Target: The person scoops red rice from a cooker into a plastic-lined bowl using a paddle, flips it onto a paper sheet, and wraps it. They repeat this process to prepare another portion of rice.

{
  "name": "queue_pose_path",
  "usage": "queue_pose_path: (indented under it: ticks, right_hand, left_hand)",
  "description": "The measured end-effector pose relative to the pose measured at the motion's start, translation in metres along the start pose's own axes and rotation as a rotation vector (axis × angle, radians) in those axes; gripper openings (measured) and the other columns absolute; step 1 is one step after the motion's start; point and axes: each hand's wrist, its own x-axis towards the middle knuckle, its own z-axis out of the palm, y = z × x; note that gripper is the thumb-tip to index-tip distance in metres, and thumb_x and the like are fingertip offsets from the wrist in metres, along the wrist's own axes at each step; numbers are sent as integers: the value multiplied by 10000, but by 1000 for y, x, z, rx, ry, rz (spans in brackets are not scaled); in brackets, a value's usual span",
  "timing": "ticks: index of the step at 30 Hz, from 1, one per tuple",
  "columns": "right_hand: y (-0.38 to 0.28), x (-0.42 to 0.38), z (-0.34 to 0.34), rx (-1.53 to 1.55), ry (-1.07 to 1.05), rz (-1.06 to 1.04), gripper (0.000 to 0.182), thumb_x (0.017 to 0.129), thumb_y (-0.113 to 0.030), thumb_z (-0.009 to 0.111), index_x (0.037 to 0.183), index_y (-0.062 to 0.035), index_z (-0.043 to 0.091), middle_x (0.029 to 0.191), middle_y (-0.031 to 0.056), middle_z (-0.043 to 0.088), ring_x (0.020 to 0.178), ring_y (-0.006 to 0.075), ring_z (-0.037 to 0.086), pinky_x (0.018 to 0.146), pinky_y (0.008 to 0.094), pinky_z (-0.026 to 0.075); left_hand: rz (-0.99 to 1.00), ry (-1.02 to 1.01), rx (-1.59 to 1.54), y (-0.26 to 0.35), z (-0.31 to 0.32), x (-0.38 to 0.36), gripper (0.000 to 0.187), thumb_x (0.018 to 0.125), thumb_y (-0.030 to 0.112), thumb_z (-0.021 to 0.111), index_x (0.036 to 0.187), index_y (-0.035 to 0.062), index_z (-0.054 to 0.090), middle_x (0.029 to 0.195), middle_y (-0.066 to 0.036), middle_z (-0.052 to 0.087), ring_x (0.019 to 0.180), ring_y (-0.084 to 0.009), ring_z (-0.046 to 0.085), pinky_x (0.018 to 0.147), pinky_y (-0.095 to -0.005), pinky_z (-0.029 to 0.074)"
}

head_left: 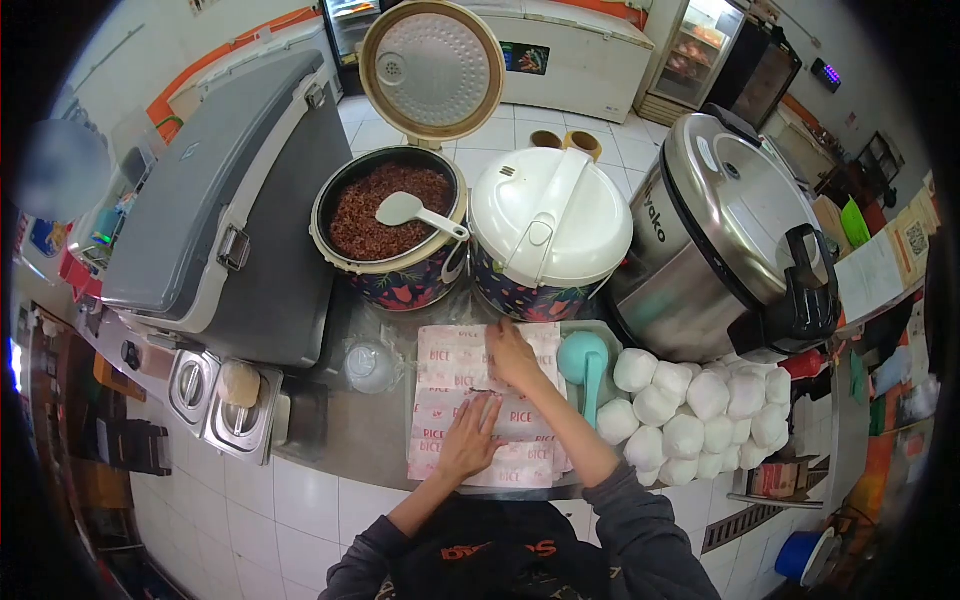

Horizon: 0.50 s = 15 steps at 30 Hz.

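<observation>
A stack of pink-and-white wrapping paper printed with "RICE" (440, 375) lies in front of me on the counter. My left hand (470, 440) rests on the near half of the paper, palm down with the fingers stretched out. Farther up the sheet, my right hand (512, 358) presses on the paper near its far edge, fingers extended and partly hidden behind the hand's back. Close to my right forearm sits a turquoise round scoop with a handle (592, 385). White wrapped round bundles (685, 435) are piled to the right of it.
Behind the paper stand an open rice cooker (385, 265) of reddish-brown rice with a white paddle (410, 210), and a closed white-lidded cooker (510, 215). A large steel cooker (680, 270) is at right. A grey cooler box (270, 240) and lidded steel pans (235, 425) are left.
</observation>
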Motion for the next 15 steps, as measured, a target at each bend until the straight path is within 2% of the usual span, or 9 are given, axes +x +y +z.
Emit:
queue_pose_path:
  ticks: [3, 6, 9, 12, 15]
  right_hand:
    - [3, 2, 2, -128, -18, -46, 406, 628, -88, 641, 995, 11, 500, 1068, 205, 466, 1034, 339, 478, 808, 420, 444]
    - [4, 1, 2, -117, -83, -54, 355, 631, -89, 640, 953, 14, 534, 1098, 206, 463, 1058, 337, 462, 826, 420, 444]
    - [4, -4, 9, -154, 55, -115, 294, 627, -81, 638, 890, 25, 564, 1099, 219, 478, 975, 346, 518, 805, 425, 459]
    - [-5, -2, 1, -17, -59, 92, 183, 637, -83, 629, 796, 5, 602, 992, 189, 548, 835, 341, 571, 764, 414, 478]
    - [-5, -9, -13, -59, -130, -89, 97, 651, -82, 607, 730, -26, 612, 851, 132, 592, 732, 329, 586, 698, 397, 492]
  left_hand:
    - [-1, -14, 24, -2, -1, -1, 718, 799, 328, 564, 1353, -9, 254, 1288, -187, 380, 1244, -352, 322, 1045, -486, 224]
    - [6, 12, 72, 0, -5, -3, 707, 811, 334, 547, 1357, -4, 250, 1300, -177, 381, 1250, -336, 321, 1048, -490, 205]
    - [-21, 18, 84, 2, -8, -7, 701, 821, 346, 530, 1360, -2, 247, 1315, -163, 384, 1255, -322, 319, 1052, -484, 193]
    - [-30, -7, 65, 0, -5, -10, 702, 827, 362, 517, 1363, -1, 245, 1329, -149, 383, 1262, -315, 312, 1049, -483, 196]
    - [-21, -33, 91, 0, -9, -10, 707, 829, 370, 512, 1365, -2, 240, 1329, -148, 382, 1264, -317, 307, 1049, -487, 194]
